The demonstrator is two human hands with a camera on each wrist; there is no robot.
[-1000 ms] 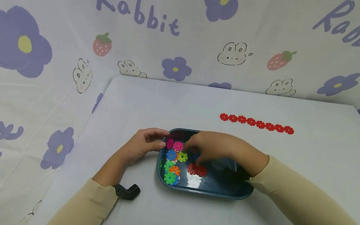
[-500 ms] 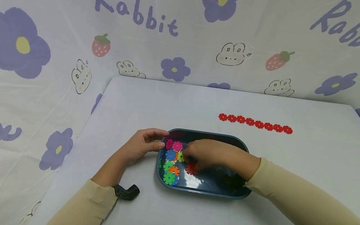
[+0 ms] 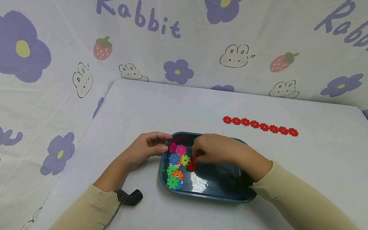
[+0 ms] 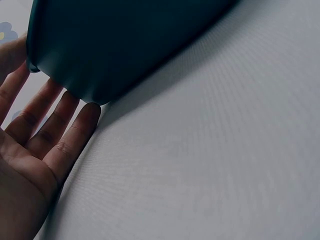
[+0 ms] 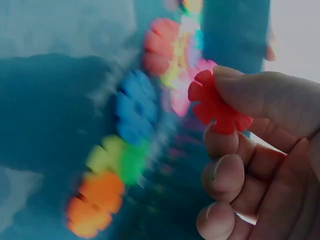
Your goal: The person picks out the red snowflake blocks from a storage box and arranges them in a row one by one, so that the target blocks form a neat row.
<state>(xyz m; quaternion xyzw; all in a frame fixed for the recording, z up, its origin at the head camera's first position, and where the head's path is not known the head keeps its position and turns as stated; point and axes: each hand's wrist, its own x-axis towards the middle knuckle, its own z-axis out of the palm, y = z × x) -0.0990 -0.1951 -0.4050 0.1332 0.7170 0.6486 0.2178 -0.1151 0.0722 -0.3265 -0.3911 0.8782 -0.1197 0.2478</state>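
Observation:
In the head view my right hand (image 3: 215, 148) is over the blue-green plastic tray (image 3: 221, 198). It pinches a red flower-shaped disc (image 5: 215, 104) between thumb and index finger, clearest in the right wrist view. Another red disc (image 3: 191, 166) lies below it in the tray, beside a yellow-green disc (image 3: 185, 160). Along the tray's left end sit several discs, among them a pink one (image 3: 180, 150), a blue one (image 3: 174, 158) and a green one (image 3: 172, 182). My left hand (image 3: 145, 147) touches the left end of the tray, its fingers fairly straight against the outer wall in the left wrist view.
A row of several joined red discs (image 3: 254, 124) lies on the white table (image 3: 161, 105) beyond the tray. Close to the left sleeve is a black angled object (image 3: 130, 197). Patterned cloth (image 3: 201, 41) hangs behind the table.
My right hand dips into the tray, then rises a little with a red disc pinched in it. Only one of the two red discs stays lying there. The left hand keeps its place.

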